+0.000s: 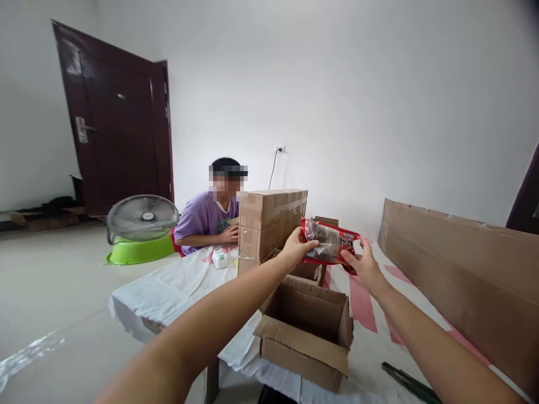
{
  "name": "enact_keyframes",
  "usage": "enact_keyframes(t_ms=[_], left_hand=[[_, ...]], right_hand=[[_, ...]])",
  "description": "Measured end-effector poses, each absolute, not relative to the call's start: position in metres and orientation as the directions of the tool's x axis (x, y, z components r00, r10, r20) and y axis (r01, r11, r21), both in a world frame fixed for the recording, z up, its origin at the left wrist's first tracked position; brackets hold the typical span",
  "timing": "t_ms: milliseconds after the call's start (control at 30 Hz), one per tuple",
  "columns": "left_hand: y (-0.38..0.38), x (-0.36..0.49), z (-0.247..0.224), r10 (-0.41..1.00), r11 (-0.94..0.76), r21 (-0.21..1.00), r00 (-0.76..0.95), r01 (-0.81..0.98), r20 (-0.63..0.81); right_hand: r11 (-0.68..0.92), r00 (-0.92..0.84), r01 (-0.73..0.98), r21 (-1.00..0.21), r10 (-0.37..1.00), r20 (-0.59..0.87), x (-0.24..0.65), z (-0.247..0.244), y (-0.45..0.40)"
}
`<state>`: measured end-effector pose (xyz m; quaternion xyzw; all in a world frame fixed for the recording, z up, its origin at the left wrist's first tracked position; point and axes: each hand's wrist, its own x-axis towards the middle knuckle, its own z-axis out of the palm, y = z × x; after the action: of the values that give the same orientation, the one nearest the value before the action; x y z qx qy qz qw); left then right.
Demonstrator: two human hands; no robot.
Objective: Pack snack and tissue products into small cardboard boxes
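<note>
A red snack packet [326, 242] with a clear window is stretched between my two hands, above the table. My left hand [298, 246] pinches its left end, thumb across the front. At the other end my right hand [365, 264] grips the packet's right edge. Below it, nearest to me, an open cardboard box [303, 356] has its front flap folded outward; its dark inside shows no contents I can make out. Behind that stands another open box [309, 272], partly hidden by the packet and my left arm.
Taped cartons [272, 216] are stacked left of the packet, beside a seated person in a purple shirt [197, 219]. A long cardboard panel [458, 264] borders the table's right. A dark green tool [408, 381] lies near the front. A fan [143, 219] stands on the floor.
</note>
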<state>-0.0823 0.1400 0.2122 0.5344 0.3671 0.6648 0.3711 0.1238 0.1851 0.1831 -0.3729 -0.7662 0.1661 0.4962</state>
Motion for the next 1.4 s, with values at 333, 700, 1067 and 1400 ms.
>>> enact_keyframes(t_ms=[333, 700, 1067, 1400], left_hand=[[0.036, -0.046, 0.166, 0.767, -0.59, 0.8, 0.388, 0.112, 0.511], [0.021, -0.088, 0.144, 0.837, -0.544, 0.045, 0.538, 0.838, 0.095], [0.066, -0.144, 0.169, 0.965, -0.177, 0.36, 0.234, 0.916, -0.121], [0.08, -0.163, 0.138, 0.966, -0.1, 0.563, 0.216, 0.821, -0.144]], right_hand=[[0.48, -0.02, 0.002, -0.877, 0.877, 0.48, 0.197, 0.132, 0.09], [0.046, 0.171, 0.126, -0.991, 0.983, 0.068, 0.274, 0.03, 0.112], [0.188, -0.156, 0.69, -0.699, 0.982, 0.11, 0.234, -0.018, 0.156], [0.602, -0.233, 0.692, -0.398, 0.708, 0.667, 0.2, 0.021, 0.125]])
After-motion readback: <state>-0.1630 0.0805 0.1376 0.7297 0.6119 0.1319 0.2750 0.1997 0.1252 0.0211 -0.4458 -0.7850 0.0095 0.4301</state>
